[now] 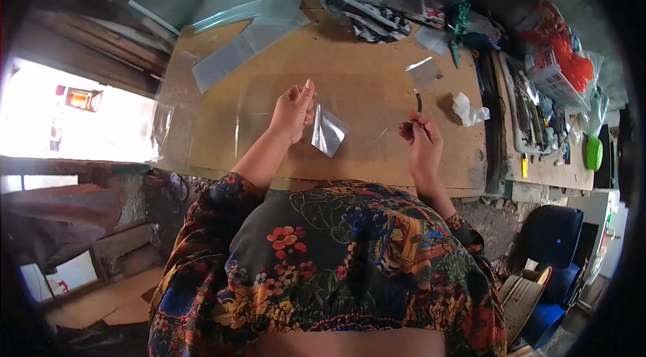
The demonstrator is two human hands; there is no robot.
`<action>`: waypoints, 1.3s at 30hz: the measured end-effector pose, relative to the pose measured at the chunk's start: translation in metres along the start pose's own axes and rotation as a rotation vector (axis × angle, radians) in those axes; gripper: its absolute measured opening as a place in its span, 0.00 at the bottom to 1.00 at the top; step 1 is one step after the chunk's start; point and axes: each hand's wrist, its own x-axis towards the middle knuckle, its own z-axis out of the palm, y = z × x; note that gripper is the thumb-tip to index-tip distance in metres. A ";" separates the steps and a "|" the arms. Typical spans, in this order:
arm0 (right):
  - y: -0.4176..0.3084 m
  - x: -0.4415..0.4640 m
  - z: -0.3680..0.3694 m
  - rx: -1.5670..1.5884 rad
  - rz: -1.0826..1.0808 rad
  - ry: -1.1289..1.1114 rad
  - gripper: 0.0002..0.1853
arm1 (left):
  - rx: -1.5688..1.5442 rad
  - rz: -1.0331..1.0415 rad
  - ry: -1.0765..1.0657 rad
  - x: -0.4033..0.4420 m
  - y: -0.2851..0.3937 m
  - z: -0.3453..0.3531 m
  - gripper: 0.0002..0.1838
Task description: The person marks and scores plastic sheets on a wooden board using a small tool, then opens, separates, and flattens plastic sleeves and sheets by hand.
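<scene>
Above the wooden table (222, 108), my left hand (294, 113) is closed in a pinch on a small clear plastic piece (328, 131), which hangs to the right of the fingers and catches the light. My right hand (422, 136), further right, has its fingers wrapped round a thin black tool (419, 100) that points up and away from me, with a small pale tip. Beneath both hands a large transparent sheet lies on the tabletop. Between the two hands there is a gap.
Another clear piece (424, 72) and a crumpled white scrap (469, 110) lie right of the tool. Plastic strips (242, 51) are at the back left, patterned cloth (350, 10) at the back. On the right stand a tray of tools (525, 108) and a red bag (572, 67).
</scene>
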 end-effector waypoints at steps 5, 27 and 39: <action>0.006 -0.007 0.045 -0.184 -0.096 -0.067 0.10 | 0.414 0.228 0.296 -0.004 0.008 -0.054 0.18; 0.034 -0.048 0.089 -0.402 -0.294 0.028 0.08 | 1.584 1.055 0.118 0.003 0.035 -0.157 0.14; 0.052 -0.055 0.115 -0.429 -0.267 -0.096 0.08 | 1.615 0.557 0.167 -0.040 -0.026 -0.178 0.30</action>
